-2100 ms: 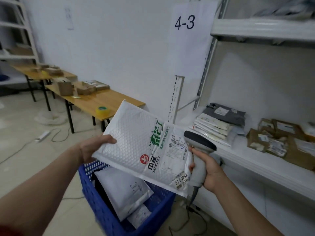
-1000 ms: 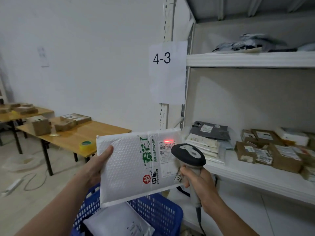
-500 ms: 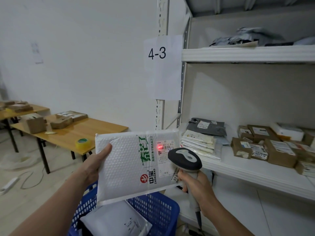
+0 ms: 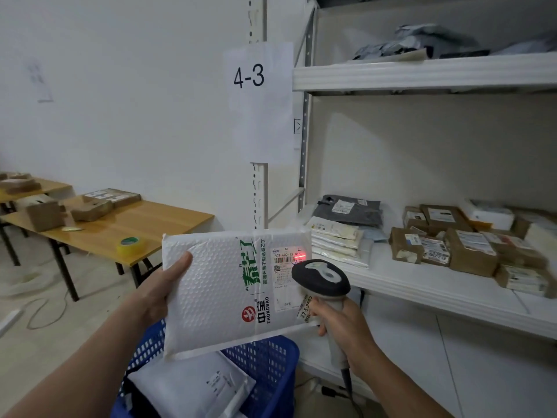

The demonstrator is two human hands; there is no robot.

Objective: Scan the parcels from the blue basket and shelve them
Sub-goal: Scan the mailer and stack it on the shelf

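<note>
My left hand point(image 4: 162, 289) grips the left edge of a white bubble mailer point(image 4: 217, 291) with green lettering, held flat-on above the blue basket point(image 4: 271, 366). My right hand point(image 4: 343, 330) is closed around the grip of a handheld barcode scanner point(image 4: 321, 279), whose head sits in front of the mailer's right side. A red scan light glows on the mailer's shipping label point(image 4: 287, 263). More white parcels point(image 4: 193, 384) lie inside the basket.
A white shelf point(image 4: 437, 294) to the right carries stacked mailers point(image 4: 340, 239) and several brown boxes point(image 4: 452, 248); a "4-3" sign point(image 4: 256, 95) hangs on its post. Wooden tables point(image 4: 126, 227) with boxes and a tape roll point(image 4: 129, 244) stand at left. Cables trail on the floor.
The mailer was lifted from a tilt over the basket to upright. The scanner came up to its label and the red light appeared, now sitting at the label's right.
</note>
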